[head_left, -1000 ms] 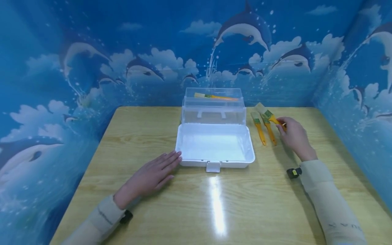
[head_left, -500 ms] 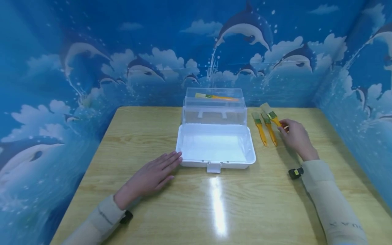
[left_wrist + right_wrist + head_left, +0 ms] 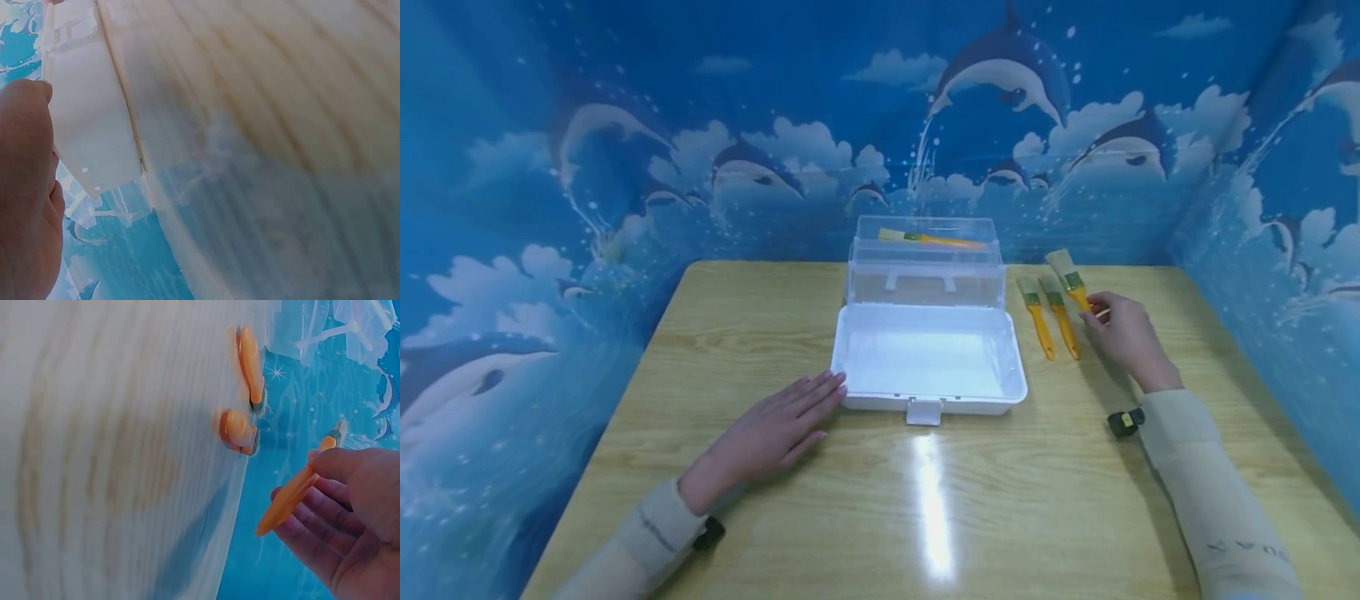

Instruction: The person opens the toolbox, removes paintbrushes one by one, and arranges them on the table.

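Note:
My right hand (image 3: pixel 1123 337) pinches the orange handle of a flat paintbrush (image 3: pixel 290 497) between thumb and fingers, its pale bristles pointing away to the upper left. In the right wrist view the brush is held above the table. Two more paintbrushes (image 3: pixel 1037 321) (image 3: pixel 1060 318) lie side by side between the box and this hand. The white plastic box (image 3: pixel 928 354) stands with its clear lid (image 3: pixel 925 271) tipped back. My left hand (image 3: pixel 775 425) has straight fingers, their tips against the box's front left corner. The left wrist view shows the box side (image 3: pixel 90 106) beside those fingers.
Another paintbrush (image 3: pixel 925 237) shows at the clear upper part of the lid. A white latch (image 3: pixel 923 411) hangs at the box's front. The wooden table (image 3: pixel 760 317) ends at a blue dolphin-print backdrop (image 3: pixel 760 108) behind and at both sides.
My right hand has shifted slightly right with the paintbrush, and its bristles have swung right, away from the two brushes on the table. The left hand stays against the box.

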`<move>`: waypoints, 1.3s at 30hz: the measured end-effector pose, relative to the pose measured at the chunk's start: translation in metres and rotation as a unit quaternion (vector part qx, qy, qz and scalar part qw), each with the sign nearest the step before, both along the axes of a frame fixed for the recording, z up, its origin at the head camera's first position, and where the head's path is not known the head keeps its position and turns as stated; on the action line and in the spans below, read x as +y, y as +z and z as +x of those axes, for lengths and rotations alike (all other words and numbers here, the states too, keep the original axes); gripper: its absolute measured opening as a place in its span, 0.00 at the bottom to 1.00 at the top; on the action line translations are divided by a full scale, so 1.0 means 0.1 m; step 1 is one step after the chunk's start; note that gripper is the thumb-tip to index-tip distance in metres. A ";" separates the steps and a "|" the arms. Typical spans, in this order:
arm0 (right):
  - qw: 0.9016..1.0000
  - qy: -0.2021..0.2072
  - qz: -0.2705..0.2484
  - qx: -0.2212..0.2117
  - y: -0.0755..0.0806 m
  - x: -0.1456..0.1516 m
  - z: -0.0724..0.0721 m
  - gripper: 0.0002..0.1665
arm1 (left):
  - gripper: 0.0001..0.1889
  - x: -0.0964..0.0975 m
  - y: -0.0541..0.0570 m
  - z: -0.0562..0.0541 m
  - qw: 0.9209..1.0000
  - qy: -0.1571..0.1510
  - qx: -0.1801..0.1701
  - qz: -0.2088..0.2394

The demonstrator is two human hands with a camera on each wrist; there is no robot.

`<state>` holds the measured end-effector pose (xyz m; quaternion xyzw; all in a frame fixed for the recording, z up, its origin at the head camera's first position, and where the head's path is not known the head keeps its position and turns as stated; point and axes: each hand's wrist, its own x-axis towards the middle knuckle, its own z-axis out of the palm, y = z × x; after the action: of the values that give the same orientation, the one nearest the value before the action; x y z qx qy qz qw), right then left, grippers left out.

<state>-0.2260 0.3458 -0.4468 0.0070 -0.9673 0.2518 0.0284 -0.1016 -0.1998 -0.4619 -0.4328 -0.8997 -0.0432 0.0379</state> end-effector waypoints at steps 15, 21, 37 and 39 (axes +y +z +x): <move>1.000 -0.017 -0.007 -0.018 -0.04 0.10 -0.05 0.26 | 0.33 0.00 0.02 0.01 1.000 0.003 -0.002 -0.003; 0.999 -0.023 -0.007 -0.033 -0.05 0.12 -0.07 0.27 | 0.33 0.00 0.02 0.01 1.000 0.002 -0.001 -0.004; 0.999 -0.026 0.008 -0.044 -0.06 0.19 -0.13 0.27 | 0.33 -0.01 -0.01 0.01 1.000 -0.002 0.013 0.001; 0.998 -0.028 0.008 -0.053 -0.06 0.20 -0.14 0.27 | 0.33 -0.01 -0.01 0.01 1.000 -0.002 0.014 0.002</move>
<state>-0.2395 0.3657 -0.4529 -0.0331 -0.9693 0.2430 -0.0159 -0.1009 -0.2006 -0.4628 -0.4354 -0.8979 -0.0391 0.0513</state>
